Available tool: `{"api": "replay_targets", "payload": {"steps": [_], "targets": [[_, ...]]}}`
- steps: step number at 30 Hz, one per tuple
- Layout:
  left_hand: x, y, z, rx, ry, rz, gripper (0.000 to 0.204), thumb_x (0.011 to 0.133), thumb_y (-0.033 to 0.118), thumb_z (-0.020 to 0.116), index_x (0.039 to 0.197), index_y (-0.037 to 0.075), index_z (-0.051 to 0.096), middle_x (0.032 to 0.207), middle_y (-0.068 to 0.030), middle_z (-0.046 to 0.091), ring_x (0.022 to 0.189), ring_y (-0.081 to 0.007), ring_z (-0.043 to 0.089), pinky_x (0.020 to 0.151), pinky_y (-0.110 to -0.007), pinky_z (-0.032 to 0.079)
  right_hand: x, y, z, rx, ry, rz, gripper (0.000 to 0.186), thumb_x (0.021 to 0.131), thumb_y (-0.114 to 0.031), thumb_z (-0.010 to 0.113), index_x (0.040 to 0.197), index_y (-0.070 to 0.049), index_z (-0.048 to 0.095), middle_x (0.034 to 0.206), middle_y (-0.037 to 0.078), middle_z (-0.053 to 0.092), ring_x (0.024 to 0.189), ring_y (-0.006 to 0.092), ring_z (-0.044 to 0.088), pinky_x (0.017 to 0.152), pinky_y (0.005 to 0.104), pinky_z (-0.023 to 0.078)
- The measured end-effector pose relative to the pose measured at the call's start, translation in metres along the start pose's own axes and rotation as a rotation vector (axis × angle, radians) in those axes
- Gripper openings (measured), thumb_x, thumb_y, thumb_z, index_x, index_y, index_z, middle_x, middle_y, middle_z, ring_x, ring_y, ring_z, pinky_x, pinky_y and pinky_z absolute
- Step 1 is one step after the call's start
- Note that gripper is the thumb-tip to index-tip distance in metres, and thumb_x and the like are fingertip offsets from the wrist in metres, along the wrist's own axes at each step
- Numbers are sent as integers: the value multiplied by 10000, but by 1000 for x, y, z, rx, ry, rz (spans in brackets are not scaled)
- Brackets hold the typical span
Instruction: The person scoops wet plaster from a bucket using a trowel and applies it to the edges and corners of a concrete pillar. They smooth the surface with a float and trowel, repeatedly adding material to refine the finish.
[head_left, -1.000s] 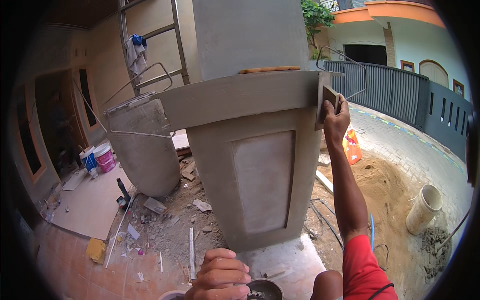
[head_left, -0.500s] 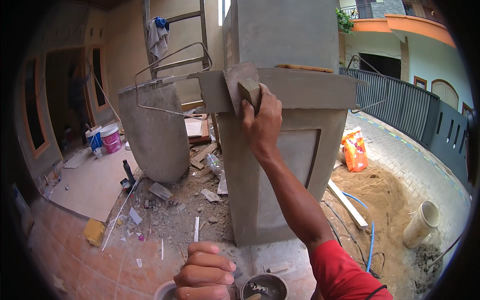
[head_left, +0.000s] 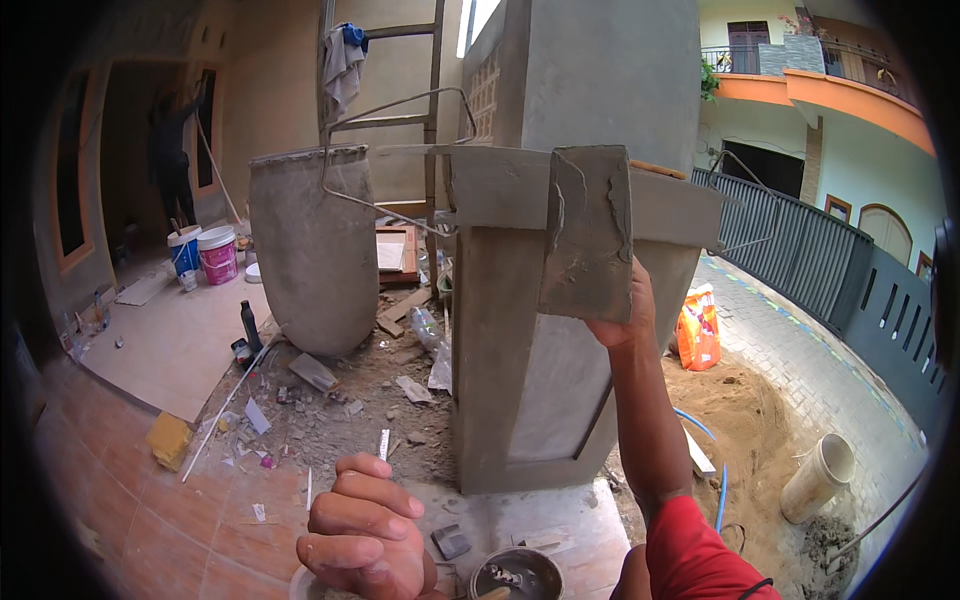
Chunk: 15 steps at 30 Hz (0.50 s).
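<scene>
My right hand (head_left: 632, 305) grips a plastering float (head_left: 588, 235) from behind. The float's flat grey face is turned toward me, with wet mortar smeared on it and ridged along its right edge. It is held in front of the plastered ledge (head_left: 500, 190) of a grey pillar (head_left: 490, 370) and hides part of that ledge. My left hand (head_left: 365, 525) is low in the picture, fingers loosely curled and nothing seen in them. Beside it is a round bucket (head_left: 517, 575) with grey mix and a tool handle in it.
Bent wire clamps (head_left: 470, 110) jut from both ends of the ledge, and a wooden strip (head_left: 657, 170) lies on top. Rubble (head_left: 350, 400) and a rounded grey column (head_left: 312, 250) are left; sand (head_left: 750, 410) and a pale bucket (head_left: 818, 478) right. A person (head_left: 172, 150) stands far left.
My right hand has drawn the float off the ledge's face and turned it, so its mortared side shows. My left hand has shifted slightly left and up. The view has swung a little left.
</scene>
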<state>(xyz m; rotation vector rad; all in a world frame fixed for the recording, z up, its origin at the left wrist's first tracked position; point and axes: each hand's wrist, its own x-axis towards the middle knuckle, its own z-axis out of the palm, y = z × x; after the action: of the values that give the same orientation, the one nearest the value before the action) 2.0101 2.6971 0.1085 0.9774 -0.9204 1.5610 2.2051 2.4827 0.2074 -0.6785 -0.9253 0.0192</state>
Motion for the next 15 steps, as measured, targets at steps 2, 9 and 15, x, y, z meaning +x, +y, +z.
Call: {"api": "replay_targets", "payload": {"steps": [2,9,15], "targets": [[2,-1,-3,19,12,9,181,947,278,444,1062,141,465,838,-45,495,660,-169,514,854,-453,381,2,-6,11,-243,51,-74,355,922,-167,595,1230,-2,531,1036,74,635,903,171,628,802,321,527],[5,0,-11,7,64,-5,184,950,290,449,1049,135,455,819,-43,484,639,-177,518,842,-459,387,27,-28,24,-1966,-249,-648,454,805,-88,670,1243,-122,556,1080,73,613,1021,249,551,869,372,418],[6,-3,-15,-37,81,-27,185,951,294,459,1049,138,457,825,-44,489,644,-179,522,847,-461,387,53,-13,20,-2159,-330,-793,446,792,-83,670,1222,-133,562,1123,43,602,1047,246,526,871,379,379]]}}
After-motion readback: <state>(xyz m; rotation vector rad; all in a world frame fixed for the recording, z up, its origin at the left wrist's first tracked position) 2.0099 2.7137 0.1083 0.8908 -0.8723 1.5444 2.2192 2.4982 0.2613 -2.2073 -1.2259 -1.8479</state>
